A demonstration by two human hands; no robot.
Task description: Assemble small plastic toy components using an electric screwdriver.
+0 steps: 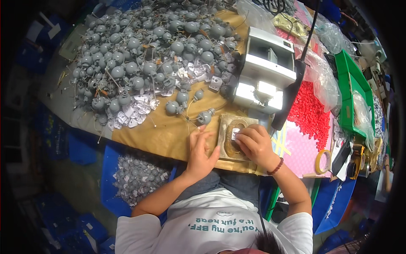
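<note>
My right hand (258,146) is closed, its fingertips on a small white plastic piece (235,133). That piece lies over the oval recess of a square, worn fixture block (225,151) at the table's front edge. To the left of the block is my left hand (200,151), thumb spread away from the half-curled fingers. Its fingertips reach up close to a grey ball-shaped part (204,117) with thin wires; whether they touch it is unclear. A few more grey ball parts (182,98) lie just beyond, on the brown table cover (165,134).
A large heap of grey ball parts (133,43) with wires covers the far left, white pieces (131,112) along its edge. A white machine (270,61) and dark bar stand behind the block. At right are red pieces (306,110), a tape roll (323,161) and a green tray (346,91).
</note>
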